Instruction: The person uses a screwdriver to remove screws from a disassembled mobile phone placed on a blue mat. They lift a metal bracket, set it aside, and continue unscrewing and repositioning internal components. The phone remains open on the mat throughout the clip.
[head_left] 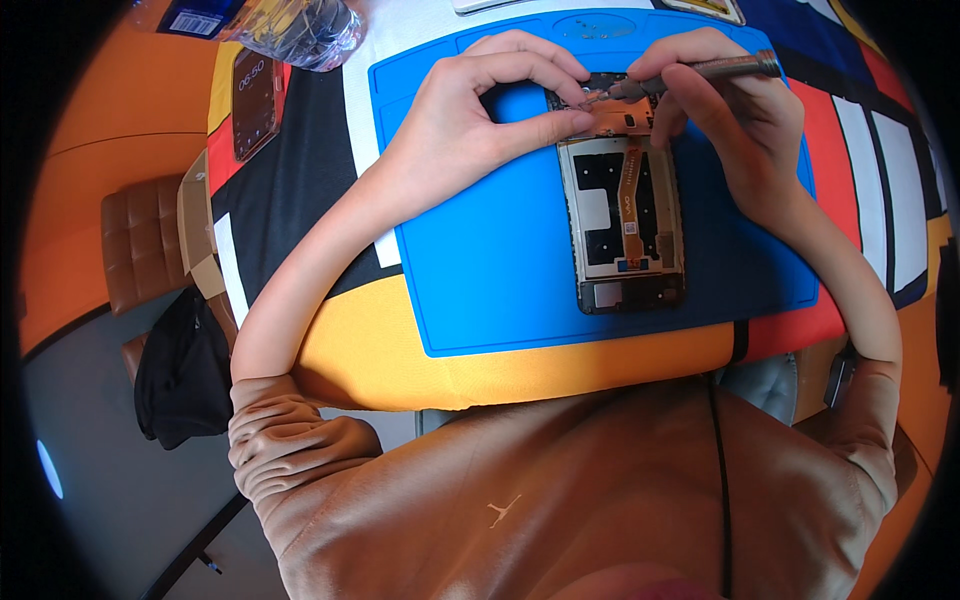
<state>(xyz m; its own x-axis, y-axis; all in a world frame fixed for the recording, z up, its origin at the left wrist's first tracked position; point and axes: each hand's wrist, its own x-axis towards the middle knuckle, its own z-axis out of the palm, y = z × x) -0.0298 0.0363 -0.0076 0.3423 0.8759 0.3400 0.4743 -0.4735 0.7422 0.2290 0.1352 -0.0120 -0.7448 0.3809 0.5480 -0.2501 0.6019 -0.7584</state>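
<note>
Steadying the opened smartphone (622, 215) on the blue mat (480, 280), the left hand (480, 110) pinches its top edge. The right hand (735, 115), grip closed around a screwdriver (700, 72), works a screw just beside the left fingertips; next likely calls for lifting it carefully.

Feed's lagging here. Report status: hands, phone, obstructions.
Left hand pinching opened phone at its top edge. Right hand holding screwdriver, tip on phone's upper end. Blue mat beneath, nothing obstructing.

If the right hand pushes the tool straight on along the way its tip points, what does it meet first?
The right hand aims the screwdriver leftward at the opened phone. Its tip looks already at the phone's top end, so it would meet that first, then probably the left hand's fingertips; depth is unclear.
</note>
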